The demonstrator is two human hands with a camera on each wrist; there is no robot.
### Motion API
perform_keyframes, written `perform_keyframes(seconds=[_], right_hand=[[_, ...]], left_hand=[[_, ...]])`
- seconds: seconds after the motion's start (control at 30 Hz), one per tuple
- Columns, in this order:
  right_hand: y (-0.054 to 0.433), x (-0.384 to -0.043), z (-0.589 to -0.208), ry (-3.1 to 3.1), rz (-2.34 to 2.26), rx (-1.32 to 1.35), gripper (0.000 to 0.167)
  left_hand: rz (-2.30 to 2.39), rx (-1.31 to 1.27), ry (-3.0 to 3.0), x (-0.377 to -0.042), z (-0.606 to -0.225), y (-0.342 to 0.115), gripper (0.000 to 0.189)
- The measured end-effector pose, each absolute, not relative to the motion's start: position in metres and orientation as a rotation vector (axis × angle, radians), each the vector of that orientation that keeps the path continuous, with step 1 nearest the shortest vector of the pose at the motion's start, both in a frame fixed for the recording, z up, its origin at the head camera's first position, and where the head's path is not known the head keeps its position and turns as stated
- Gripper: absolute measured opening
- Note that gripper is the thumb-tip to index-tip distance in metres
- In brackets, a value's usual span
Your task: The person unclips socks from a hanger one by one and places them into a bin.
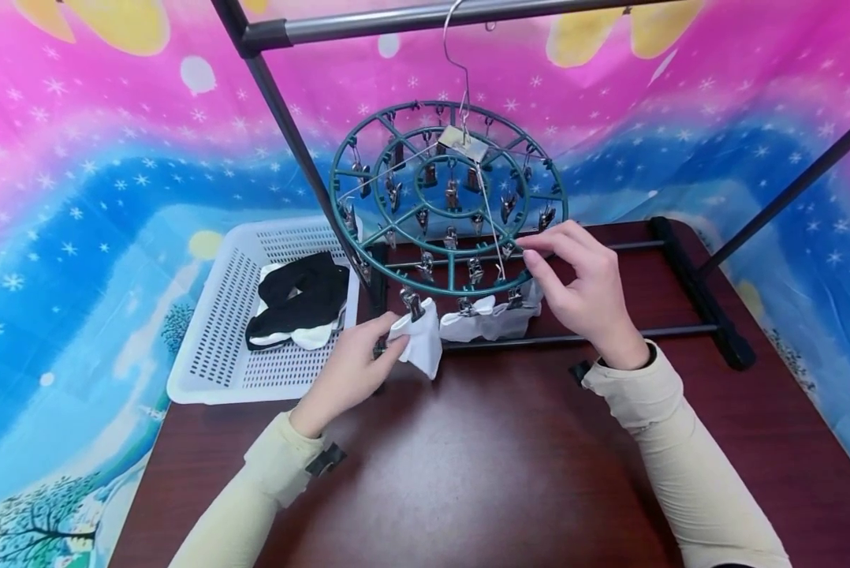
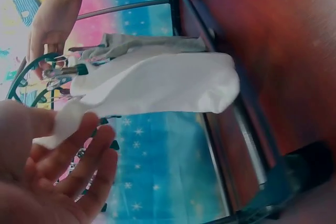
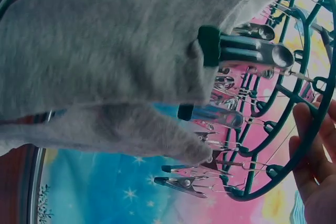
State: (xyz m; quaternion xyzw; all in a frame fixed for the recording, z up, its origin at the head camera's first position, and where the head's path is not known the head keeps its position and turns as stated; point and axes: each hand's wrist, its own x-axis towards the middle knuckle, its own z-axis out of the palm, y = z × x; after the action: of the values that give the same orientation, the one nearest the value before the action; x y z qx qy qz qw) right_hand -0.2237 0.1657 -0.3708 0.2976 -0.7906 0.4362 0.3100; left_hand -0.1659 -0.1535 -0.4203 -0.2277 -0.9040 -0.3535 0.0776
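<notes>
A green round clip hanger (image 1: 450,290) hangs by its wire hook from a metal bar, with many small metal clips dangling below its rings. My left hand (image 1: 350,369) pinches the edge of a white sock (image 1: 425,353), which a clip at the front rim holds from above. In the left wrist view that sock (image 2: 173,82) stretches away from my thumb and fingers. My right hand (image 1: 587,288) grips the hanger's outer rim at the right, fingers (image 3: 310,153) at the green ring. Beside it, grey socks (image 3: 115,40) hang from clips, along with another pale sock (image 1: 464,323).
A white plastic basket (image 1: 205,331) at the left holds black and white socks (image 1: 300,296). The black rack's leg (image 1: 283,118) rises beside the basket, and its foot (image 1: 705,292) stands on the dark red table (image 1: 510,457). A patterned cloth (image 1: 77,197) surrounds the table.
</notes>
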Motion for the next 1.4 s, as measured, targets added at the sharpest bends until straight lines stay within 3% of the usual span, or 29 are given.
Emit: perform_keyframes(seconds=[0.63,0.9,1.2,1.4], right_hand=[[0.158,-0.218,-0.376,-2.028,1.073,0.922,0.024],[0.158,-0.217,-0.377,-2.036,1.013,0.922,0.022],[0.141,-0.203,-0.367,-2.016,0.789,0.877,0.025],[0.116,-0.191,-0.362,-1.746,0.864,1.1,0.023]], left_hand=[[-1.633,-0.22,-2.196,-0.124,-0.448,-0.172,0.03],[-1.653,-0.239,-2.022,-0.117,-0.447,-0.182,0.061],[-1.247,-0.406,-2.048,-0.12,-0.449,-0.195,0.031],[-1.098,-0.447,-2.109,-0.121,-0.447,-0.199,0.035]])
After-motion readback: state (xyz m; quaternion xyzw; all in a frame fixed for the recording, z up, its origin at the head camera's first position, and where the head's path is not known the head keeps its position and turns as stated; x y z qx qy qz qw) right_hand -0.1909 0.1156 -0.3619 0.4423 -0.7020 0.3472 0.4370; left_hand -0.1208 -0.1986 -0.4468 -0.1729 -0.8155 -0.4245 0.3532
